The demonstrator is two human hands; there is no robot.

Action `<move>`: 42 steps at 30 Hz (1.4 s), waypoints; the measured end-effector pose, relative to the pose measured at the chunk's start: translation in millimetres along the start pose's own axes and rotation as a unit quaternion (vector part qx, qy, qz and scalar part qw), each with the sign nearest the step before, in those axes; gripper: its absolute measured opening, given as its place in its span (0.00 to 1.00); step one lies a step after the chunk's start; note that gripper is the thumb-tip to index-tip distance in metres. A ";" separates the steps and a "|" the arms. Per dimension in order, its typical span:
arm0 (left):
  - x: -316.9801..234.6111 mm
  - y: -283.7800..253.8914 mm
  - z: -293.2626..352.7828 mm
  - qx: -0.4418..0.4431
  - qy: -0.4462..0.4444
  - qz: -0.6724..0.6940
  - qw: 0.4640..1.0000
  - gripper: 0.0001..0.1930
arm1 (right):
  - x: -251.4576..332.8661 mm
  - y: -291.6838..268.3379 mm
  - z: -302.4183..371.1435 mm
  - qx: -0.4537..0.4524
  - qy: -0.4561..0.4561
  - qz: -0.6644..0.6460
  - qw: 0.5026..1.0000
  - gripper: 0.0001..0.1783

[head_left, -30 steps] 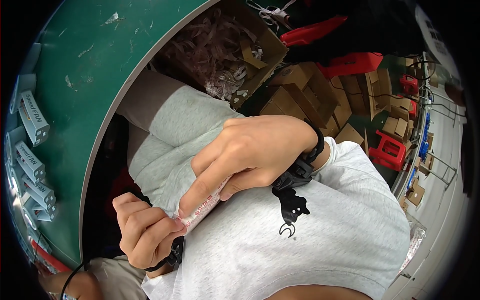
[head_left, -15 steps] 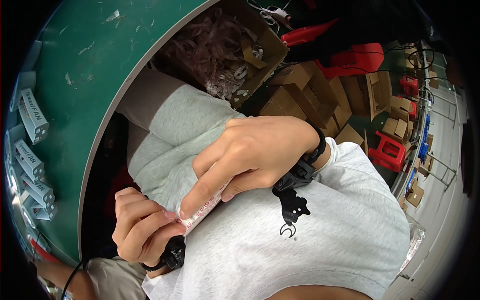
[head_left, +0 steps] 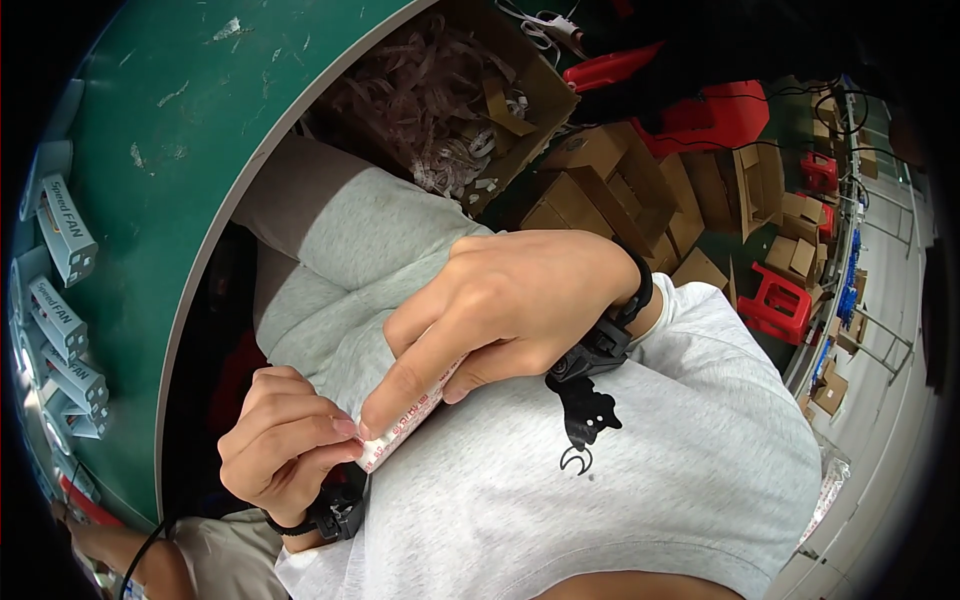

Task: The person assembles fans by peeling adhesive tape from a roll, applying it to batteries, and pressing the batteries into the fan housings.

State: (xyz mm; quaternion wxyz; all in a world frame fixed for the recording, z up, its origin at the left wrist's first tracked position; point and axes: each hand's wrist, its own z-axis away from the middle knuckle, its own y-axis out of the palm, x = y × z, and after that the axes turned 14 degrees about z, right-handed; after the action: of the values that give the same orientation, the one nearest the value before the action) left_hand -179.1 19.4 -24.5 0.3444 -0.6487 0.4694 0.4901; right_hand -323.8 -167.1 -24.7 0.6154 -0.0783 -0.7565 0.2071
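A narrow white strip with red print [head_left: 400,432] lies slantwise in front of my shirt, over my lap. My right hand [head_left: 510,305] grips it from above, with the index finger stretched along it toward its lower end and the thumb on its near side. At that end my left hand [head_left: 285,440] is closed in a pinch, its thumb and fingertips together beside the strip's edge. Whatever is between those left fingertips is too small to make out. Much of the strip is hidden under my right hand.
A green table [head_left: 200,120] with a pale edge stands at the left, bearing several light blue boxes [head_left: 68,230]. Beyond my knees is a carton [head_left: 545,100] of tangled pinkish strips. Empty cartons [head_left: 610,190] and a red stool [head_left: 775,305] stand to the right. Another person's arm [head_left: 135,555] shows lower left.
My left hand has shifted slightly left, away from the strip's end, and more of that end shows. My right hand and the strip have hardly moved.
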 end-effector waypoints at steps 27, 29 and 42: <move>20.4 9.1 90.8 -0.193 -0.034 0.025 0.980 0.10 | -44.4 0.2 26.5 -0.129 -0.020 0.021 0.991 0.36; 25.7 5.3 107.5 -0.188 -0.181 0.187 0.947 0.12 | -30.3 2.3 27.9 -0.137 0.015 -0.048 0.989 0.39; 77.8 -24.6 51.6 0.000 -0.112 0.382 0.918 0.35 | 0.7 -99.6 -27.8 -0.071 -0.154 -0.111 0.979 0.42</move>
State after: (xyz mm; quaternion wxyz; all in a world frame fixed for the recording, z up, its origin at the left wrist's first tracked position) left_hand -165.9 52.9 -114.0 0.1816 -0.3612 0.6396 0.6538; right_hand -283.6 -250.6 21.1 0.5032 -0.0039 -0.8591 0.0928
